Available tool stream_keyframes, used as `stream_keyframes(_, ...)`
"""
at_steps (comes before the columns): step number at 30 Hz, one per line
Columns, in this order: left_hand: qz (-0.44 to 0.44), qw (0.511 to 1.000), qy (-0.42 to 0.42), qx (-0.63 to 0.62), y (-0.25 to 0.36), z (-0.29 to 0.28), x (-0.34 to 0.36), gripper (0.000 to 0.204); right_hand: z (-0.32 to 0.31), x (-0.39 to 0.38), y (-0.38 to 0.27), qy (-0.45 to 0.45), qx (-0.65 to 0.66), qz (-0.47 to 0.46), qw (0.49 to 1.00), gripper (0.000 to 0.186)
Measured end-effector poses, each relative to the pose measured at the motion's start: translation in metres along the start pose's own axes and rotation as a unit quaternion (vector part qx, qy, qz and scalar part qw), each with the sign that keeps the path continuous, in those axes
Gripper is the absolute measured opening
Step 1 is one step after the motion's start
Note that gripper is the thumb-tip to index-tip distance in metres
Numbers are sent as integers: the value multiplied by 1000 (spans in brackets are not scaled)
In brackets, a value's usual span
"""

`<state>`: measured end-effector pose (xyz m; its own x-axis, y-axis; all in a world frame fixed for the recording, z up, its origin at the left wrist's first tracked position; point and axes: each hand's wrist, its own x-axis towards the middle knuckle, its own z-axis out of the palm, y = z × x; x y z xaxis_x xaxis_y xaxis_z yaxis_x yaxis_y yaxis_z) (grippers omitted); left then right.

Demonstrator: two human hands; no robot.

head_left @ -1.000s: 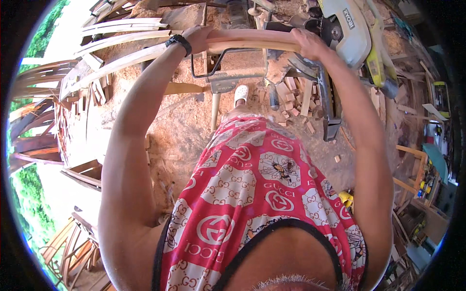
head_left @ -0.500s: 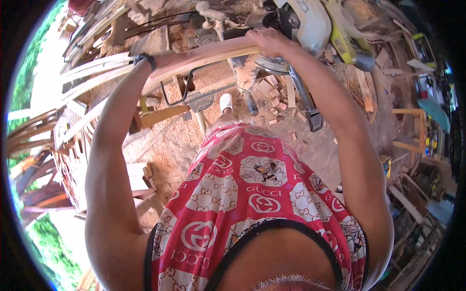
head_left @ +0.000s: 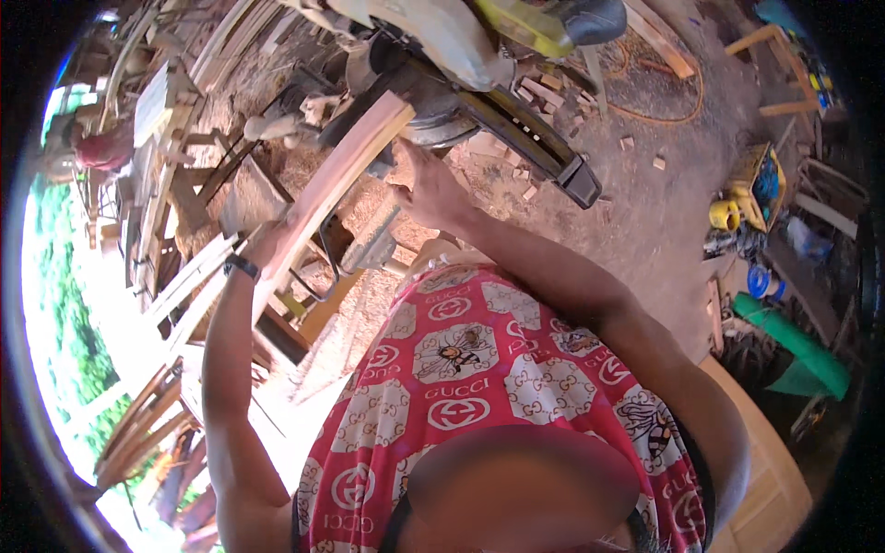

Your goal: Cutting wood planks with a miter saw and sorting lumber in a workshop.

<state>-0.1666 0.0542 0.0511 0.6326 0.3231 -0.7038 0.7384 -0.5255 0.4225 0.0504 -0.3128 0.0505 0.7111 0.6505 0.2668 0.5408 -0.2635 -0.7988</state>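
Note:
A long wooden board (head_left: 341, 170), reddish on top with a paler edge, slants across the view. Its far end lies beside the round base (head_left: 447, 127) of a miter saw. My left hand (head_left: 265, 241), with a dark band at the wrist, is closed around the board's nearer part. Just right of the far end is my right hand (head_left: 433, 189). Its thumb and forefinger are spread apart, with nothing between them. Whether a fingertip touches the board's edge, I cannot tell.
The saw's pale head (head_left: 433, 37) is above the base, and a dark arm (head_left: 535, 138) extends right. Small wood offcuts (head_left: 544, 92) litter the floor. Stacked lumber (head_left: 152, 396) stands at left. A yellow crate (head_left: 763, 189) and green roll (head_left: 793, 346) are at right.
The view has turned, and the board now slants more steeply. My right hand has come off the board's far end and drawn back toward me; my left still holds the board.

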Motion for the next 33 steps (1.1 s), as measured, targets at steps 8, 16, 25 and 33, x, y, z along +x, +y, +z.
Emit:
stream_keyframes(8, 21, 996, -25, -85, 49, 15, -15, 87, 17, 7, 16, -131, 399, 330, 845, 52)
stream_keyframes(16, 57, 993, 16, -104, 66, 35, -42, 82, -6, -8, -3, 63, 159, 200, 965, 67)
stream_keyframes(25, 33, 991, -43, -120, 67, 32, -51, 86, -20, 9, -1, 135, 98, 99, 981, 61)
stream_keyframes(33, 18, 991, -57, -119, 65, 27, -50, 88, -26, 19, -3, 105, 162, 170, 966, 48)
